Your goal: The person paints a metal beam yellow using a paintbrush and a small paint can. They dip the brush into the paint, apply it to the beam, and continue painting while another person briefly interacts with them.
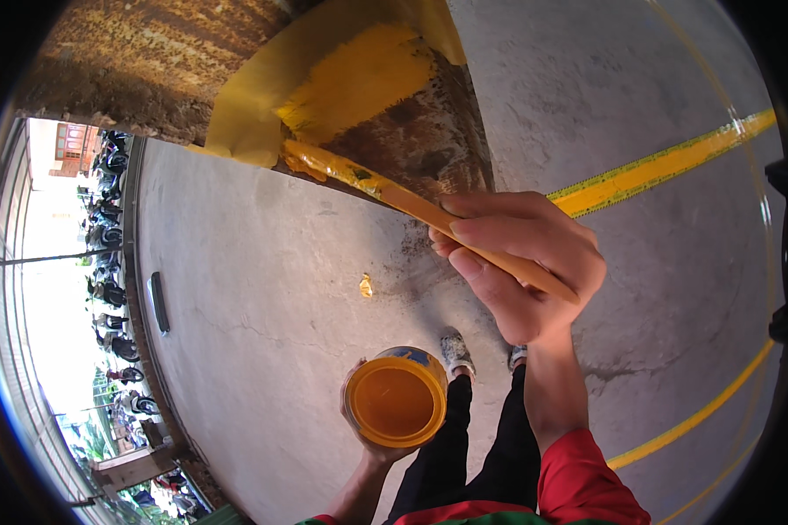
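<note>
My right hand (534, 254) is closed around the handle of a paintbrush (420, 206). The brush slants up to the left, and its yellow-coated bristle end meets the lower edge of a rusty metal surface (411, 131). Fresh yellow paint (359, 79) covers a patch there, bordered by strips of tan masking tape (241, 105). Lower down, my left hand (372, 449) holds a round paint can (440, 382) from below and the side. Orange-yellow paint (396, 402) shows inside it; most of the left fingers are hidden behind the can.
Grey concrete floor (236, 254) lies below, with yellow painted lines (665, 166) at the right. A crumpled yellow scrap (366, 285) rests ahead of my shoes (456, 352). Parked motorbikes (109, 236) line the far left, behind a low kerb. A dark bar (158, 303) lies near them.
</note>
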Available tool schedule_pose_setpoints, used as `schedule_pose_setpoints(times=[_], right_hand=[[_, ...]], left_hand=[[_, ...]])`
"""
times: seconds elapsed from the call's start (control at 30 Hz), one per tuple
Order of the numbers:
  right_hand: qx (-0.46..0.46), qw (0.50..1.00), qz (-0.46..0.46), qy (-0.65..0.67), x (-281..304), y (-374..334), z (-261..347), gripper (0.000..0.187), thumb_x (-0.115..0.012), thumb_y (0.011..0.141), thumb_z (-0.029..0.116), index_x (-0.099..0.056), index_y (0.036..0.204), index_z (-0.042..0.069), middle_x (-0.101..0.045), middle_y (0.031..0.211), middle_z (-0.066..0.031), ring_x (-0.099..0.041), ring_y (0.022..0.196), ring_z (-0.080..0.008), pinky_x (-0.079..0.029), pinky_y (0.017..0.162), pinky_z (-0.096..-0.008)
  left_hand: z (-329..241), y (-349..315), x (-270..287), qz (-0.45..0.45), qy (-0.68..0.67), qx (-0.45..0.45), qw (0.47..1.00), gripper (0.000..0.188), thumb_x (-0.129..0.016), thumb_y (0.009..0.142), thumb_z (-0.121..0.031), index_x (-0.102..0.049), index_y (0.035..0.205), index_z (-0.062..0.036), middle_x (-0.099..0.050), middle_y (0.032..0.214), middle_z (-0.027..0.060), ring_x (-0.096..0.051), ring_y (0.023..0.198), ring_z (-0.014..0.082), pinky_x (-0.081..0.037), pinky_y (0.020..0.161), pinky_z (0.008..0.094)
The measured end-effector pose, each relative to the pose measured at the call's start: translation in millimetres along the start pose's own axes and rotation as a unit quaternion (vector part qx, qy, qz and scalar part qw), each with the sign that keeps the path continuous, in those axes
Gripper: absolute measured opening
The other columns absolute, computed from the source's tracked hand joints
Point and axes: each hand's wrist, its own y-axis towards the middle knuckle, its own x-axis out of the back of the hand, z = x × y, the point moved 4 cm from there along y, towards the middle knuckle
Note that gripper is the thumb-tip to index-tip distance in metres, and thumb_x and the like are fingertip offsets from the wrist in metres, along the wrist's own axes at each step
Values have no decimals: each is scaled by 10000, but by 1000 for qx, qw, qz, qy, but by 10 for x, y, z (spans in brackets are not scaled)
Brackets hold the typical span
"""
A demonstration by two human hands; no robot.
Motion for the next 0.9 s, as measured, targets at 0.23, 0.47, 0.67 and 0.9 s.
schedule_pose_setpoints(times=[0.23, 0.47, 0.67, 0.9], right_hand=[[66, 998, -2, 21, -188, -85, -31, 255, -770, 731, -100, -750, 973, -22, -737, 950, -181, -748, 750, -216, -620, 634, -265], [92, 995, -47, -2, -180, -64, -44, 199, -775, 775, -57, -743, 967, -14, -734, 975, -234, -749, 775, -242, -621, 618, -287], [71, 995, -40, 54, -345, -85, -90, 209, -777, 787, -71, -737, 979, 1, -727, 950, -211, -745, 761, -236, -619, 607, -273], [90, 989, -114, 9, -313, -85, -77, 219, -803, 767, -42, -740, 970, 12, -733, 930, -175, -742, 728, -214, -605, 580, -256]], left_hand=[[69, -56, 30, 28, 4, 4, 1000, 1354, -997, 576, -474, -161, 1546, -36, -297, 1527, 231, -350, 1444, 388, -331, 1178, 537], [51, -2, 99, 45, 3, -22, 999, 1361, -1003, 569, -453, -150, 1549, -47, -290, 1538, 234, -351, 1445, 390, -335, 1176, 541], [66, 36, 98, 59, 5, -29, 998, 1368, -1008, 563, -435, -140, 1551, -57, -283, 1548, 237, -352, 1447, 392, -338, 1174, 545], [65, 25, 87, 62, 8, -35, 997, 1377, -1013, 556, -415, -130, 1554, -69, -276, 1559, 241, -353, 1448, 394, -341, 1172, 548]])
